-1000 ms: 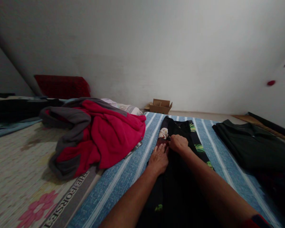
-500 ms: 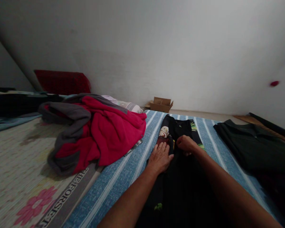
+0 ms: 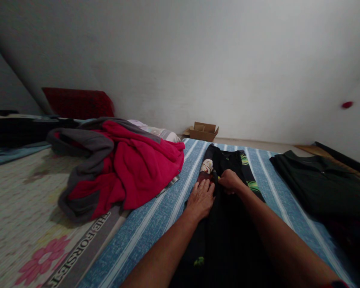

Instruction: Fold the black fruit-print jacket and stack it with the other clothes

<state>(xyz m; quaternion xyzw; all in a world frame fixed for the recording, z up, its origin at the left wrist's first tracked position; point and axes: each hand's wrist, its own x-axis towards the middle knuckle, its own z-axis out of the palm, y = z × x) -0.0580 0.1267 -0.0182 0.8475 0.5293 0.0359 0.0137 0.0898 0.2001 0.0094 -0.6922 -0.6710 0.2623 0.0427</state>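
A black garment (image 3: 228, 224) with green, white and dark red printed parts lies lengthwise on a blue striped sheet (image 3: 156, 224). My left hand (image 3: 201, 199) rests flat on its left part, fingers stretched out and pointing away from me. Just to the right, my right hand (image 3: 230, 181) has its fingers curled in on the garment's cloth near the middle. The fingertips are partly hidden, but the fabric bunches beside them. Beyond both hands, the garment's far end with a neckline-like opening lies spread out.
A crumpled pink and grey fleece garment (image 3: 144, 164) lies at left on a flowered mat (image 3: 18, 192). Folded dark clothing (image 3: 318, 184) sits at right. A cardboard box (image 3: 203, 132) stands by the wall, and a dark red object (image 3: 78, 103) leans at the back left.
My right hand has shifted slightly left and away from me, closer to my left hand. More of the green print on the garment's right side shows. My left hand stays nearly in place.
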